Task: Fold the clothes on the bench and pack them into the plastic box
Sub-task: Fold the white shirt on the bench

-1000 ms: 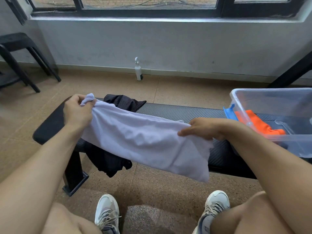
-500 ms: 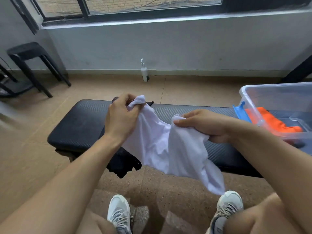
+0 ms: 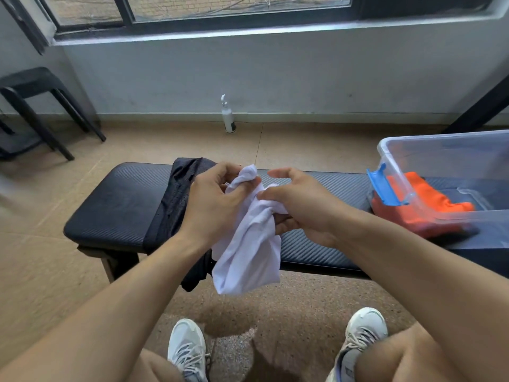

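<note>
The left hand is clenched on the bunched top of the white garment. The right hand pinches it beside the left, index finger raised. The cloth hangs over the surface's near edge. A black garment drapes mid-surface, and the plastic box holding orange clothing sits at the right end.

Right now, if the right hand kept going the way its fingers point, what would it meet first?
Its fingers point left, so the right hand would probably meet the left hand first, across the bunched white garment they both hold.
</note>
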`<state>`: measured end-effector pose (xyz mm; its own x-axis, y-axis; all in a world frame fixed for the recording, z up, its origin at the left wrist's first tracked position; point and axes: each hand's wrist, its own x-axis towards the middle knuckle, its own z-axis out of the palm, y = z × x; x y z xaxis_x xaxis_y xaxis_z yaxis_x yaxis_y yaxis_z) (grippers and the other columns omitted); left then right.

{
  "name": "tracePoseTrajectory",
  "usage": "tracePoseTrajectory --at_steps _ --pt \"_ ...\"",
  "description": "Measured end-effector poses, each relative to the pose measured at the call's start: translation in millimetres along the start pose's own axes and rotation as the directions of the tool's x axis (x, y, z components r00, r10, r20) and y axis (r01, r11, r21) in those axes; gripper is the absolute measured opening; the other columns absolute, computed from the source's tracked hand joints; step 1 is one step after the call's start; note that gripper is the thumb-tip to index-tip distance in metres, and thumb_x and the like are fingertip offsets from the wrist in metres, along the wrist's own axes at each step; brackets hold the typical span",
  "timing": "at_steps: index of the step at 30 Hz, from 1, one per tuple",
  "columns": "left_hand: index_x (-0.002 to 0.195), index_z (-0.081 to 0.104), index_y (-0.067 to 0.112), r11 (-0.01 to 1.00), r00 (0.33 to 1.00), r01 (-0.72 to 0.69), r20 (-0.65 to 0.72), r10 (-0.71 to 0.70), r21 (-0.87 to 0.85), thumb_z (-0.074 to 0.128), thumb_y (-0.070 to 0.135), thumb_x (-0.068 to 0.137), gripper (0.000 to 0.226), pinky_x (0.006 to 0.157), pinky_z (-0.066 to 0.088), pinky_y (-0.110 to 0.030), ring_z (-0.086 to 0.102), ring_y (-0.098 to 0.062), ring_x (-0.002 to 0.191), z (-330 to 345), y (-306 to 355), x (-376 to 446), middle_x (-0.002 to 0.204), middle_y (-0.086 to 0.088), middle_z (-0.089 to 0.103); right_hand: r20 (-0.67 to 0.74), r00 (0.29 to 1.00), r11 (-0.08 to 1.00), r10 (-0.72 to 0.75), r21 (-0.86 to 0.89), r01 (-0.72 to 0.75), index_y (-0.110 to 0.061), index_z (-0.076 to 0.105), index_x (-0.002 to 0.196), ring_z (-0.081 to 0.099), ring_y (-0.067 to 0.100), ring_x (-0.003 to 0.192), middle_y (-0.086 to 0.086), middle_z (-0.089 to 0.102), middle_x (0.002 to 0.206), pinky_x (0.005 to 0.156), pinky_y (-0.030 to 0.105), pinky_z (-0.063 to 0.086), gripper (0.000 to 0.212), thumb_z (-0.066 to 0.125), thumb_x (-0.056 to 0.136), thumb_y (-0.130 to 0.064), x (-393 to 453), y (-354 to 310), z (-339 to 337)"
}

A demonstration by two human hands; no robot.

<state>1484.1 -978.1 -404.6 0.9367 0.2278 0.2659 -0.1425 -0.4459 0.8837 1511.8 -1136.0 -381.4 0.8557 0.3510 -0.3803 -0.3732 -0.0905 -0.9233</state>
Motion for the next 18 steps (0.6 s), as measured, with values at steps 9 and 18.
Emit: tracePoseTrajectory --at_steps 9,18 --pt "0.086 0.073 0.021 0.998 0.999 0.044 -0.024 -0.045 -0.053 0.073 0.028 0.091 0.009 0.067 0.052 -0.022 0.065 -0.003 0.074 0 4 1 0.083 0.005 0.075 -0.129 0.980 0.986 -0.155 -0.082 0.145 -0.021 0.052 0.125 0.071 0.024 0.080 0.013 0.063 0.115 0.054 0.029 0.056 0.045 0.056 0.087 0.004 5 2 -6" --pt "0.118 0.067 0.030 0.996 0.947 0.087 0.313 -0.077 -0.019 0.089 0.037 0.072 0.051 0.081 0.061 -0.028 0.073 -0.007 0.095 0 15 -8 0.106 0.010 0.075 -0.089 0.993 0.974 -0.076 0.206 0.093 -0.009 0.049 0.126 0.074 0.027 0.076 0.022 0.072 0.105 0.063 0.034 0.062 0.037 0.061 0.093 0.002 4 0 -5"
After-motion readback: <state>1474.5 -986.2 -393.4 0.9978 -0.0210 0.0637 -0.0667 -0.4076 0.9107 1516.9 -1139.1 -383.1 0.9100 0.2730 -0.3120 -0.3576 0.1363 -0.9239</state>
